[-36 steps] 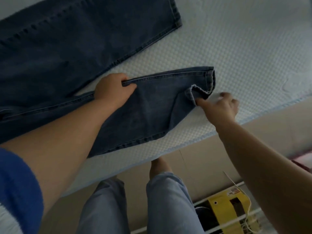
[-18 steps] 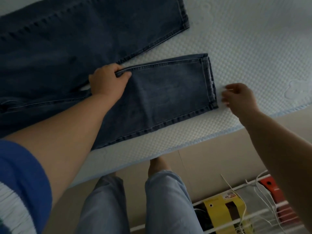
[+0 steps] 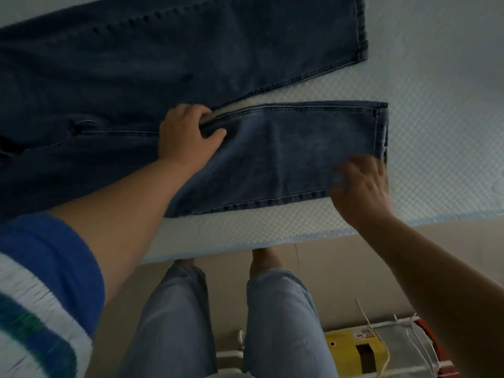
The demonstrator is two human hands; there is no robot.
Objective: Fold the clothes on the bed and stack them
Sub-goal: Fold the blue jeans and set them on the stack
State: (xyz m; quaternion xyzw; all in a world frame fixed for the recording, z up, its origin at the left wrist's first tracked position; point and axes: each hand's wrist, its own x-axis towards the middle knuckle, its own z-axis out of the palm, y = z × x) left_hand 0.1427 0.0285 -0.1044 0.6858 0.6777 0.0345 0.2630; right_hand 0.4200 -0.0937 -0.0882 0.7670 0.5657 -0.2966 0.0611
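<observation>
Left hand pinches the jeans inseam to anchor it; right hand, fingers spread, flattens the hem near the bed edge

Jeans spread on mattress, near leg along front edge. L hand on its far seam; R hand at hem corner.

Bedroom, domestic: quilted white mattress bearing jeans; beige floor; wire rack alongside.
</observation>
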